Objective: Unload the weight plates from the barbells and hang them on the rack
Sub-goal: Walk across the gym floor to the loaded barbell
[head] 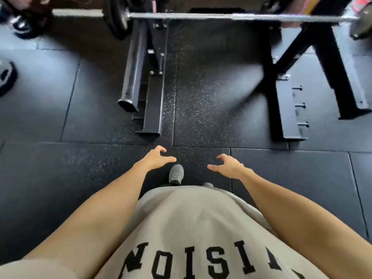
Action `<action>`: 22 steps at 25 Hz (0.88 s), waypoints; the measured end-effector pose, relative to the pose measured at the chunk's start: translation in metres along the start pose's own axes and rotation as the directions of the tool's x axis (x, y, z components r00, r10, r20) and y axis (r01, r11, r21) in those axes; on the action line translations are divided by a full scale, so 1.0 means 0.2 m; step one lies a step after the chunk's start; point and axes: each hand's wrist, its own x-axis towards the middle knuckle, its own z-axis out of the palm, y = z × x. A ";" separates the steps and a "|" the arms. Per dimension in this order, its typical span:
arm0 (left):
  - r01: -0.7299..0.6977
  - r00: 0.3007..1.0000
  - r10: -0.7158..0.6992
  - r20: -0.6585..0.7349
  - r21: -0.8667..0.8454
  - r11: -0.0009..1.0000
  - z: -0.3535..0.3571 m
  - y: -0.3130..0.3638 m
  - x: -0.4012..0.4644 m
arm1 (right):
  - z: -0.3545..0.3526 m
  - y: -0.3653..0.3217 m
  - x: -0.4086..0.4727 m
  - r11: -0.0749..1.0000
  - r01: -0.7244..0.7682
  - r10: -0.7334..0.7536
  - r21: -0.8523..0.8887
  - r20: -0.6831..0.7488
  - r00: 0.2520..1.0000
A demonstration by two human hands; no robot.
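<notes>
The barbell (201,16) lies across the top of your view, resting on the black stand (145,77) on its left side and the black frame (281,81) on its right. One dark plate (117,19) sits on the bar's left part, just outside the stand; at the far right end a grey plate (361,30) shows at the edge, blurred and partly cut off. Another plate (7,77) lies on the floor at the left edge, well apart from the bar. Your left hand (156,158) is held out low in front of you, thumb pointing inward and fingers loosely curled, holding nothing. Your right hand (228,165) mirrors it, fingers half bent and spread, thumb reaching inward, also with nothing in its grasp. Both hands hang over the floor (201,109), well short of the bar, with a gap between them over your grey shoe (176,174). Between the stand and the frame runs a lane of speckled rubber mat straight toward the bar. Three short pegs (301,106) stick out from the frame's base on the right side. The stand's foot ends near your left hand's line. Your beige shirt (191,228) fills the bottom.
</notes>
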 end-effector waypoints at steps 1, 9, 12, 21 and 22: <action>0.024 0.999 -0.024 -0.024 -0.029 0.999 0.01 -0.04 -0.05 | -0.01 0.00 0.02 1.000 0.027 -0.027 0.003 0.008 1.000; 0.162 0.930 -0.291 -0.224 -0.459 0.874 0.20 -0.68 -0.36 | 0.13 -0.37 0.10 0.918 0.266 -0.203 -0.294 0.228 0.952; 0.207 0.900 -0.376 -0.222 -0.542 0.815 0.19 -0.94 -0.44 | 0.23 -0.65 0.08 0.827 0.384 -0.282 -0.410 0.288 0.915; 0.202 0.862 -0.454 -0.224 -0.671 0.714 -0.33 -1.80 -0.60 | 0.79 -1.76 -0.01 0.567 0.555 -0.416 -0.609 0.370 0.831; 0.202 0.857 -0.462 -0.229 -0.676 0.709 -0.43 -1.88 -0.62 | 0.85 -1.88 -0.02 0.567 0.565 -0.427 -0.599 0.373 0.824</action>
